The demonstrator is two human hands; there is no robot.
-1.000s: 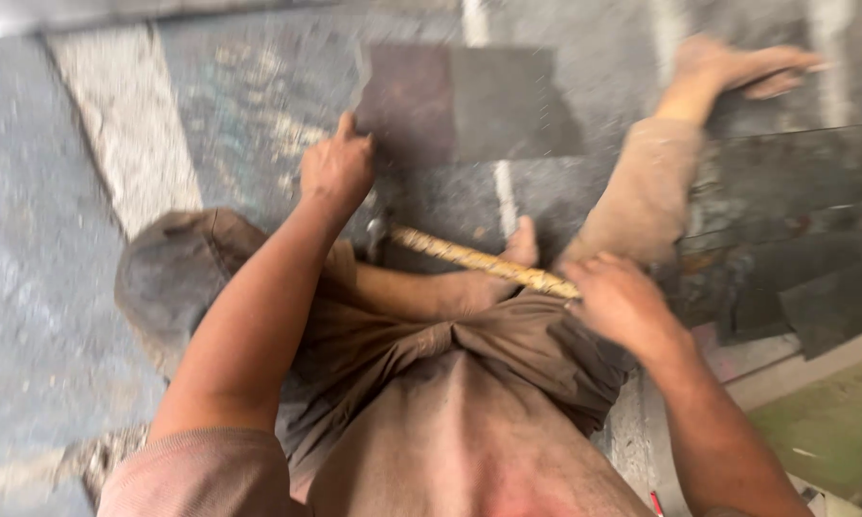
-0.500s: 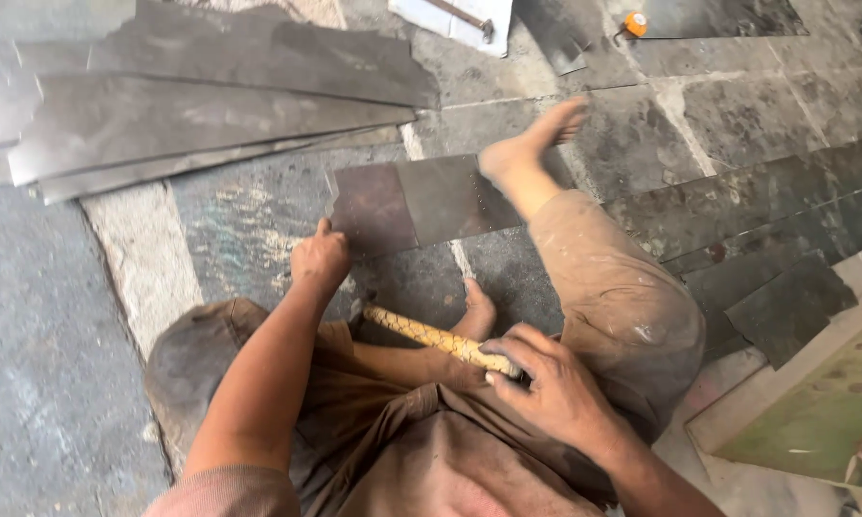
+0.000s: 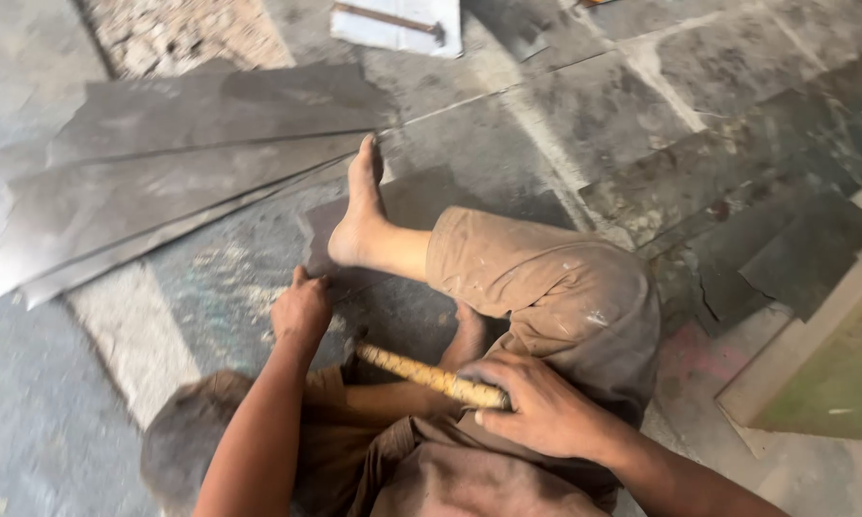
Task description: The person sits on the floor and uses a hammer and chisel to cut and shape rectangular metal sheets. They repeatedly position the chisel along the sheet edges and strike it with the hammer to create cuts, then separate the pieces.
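Low in the middle of the frame lies a yellowish wooden stick (image 3: pixel 431 376), slanting from just under the left hand down to the right hand. The right hand (image 3: pixel 536 407) has its fingers curled tight around the stick's lower end, thumb pressed along it. The stick's upper end points toward a dark flat slab (image 3: pixel 393 206) on the floor at centre frame.

The left hand (image 3: pixel 302 308) rests on the near edge of that slab, fingers bent over the edge; whether it grips or only presses I cannot tell. A bare foot (image 3: pixel 359 206) lies on the slab, toes pointing to the upper middle of the frame, and the bent knee in dusty brown trousers (image 3: pixel 555 292) sits to the right of centre, just above the right hand.

To the upper left, several long grey sheets (image 3: pixel 182 163) lie stacked and fanned out on the stone floor (image 3: pixel 603 105). Along the right edge, dark broken slab pieces (image 3: pixel 795 249) lie beside a greenish board (image 3: pixel 833 383). At the top middle sits a pale flat board (image 3: pixel 397 24).
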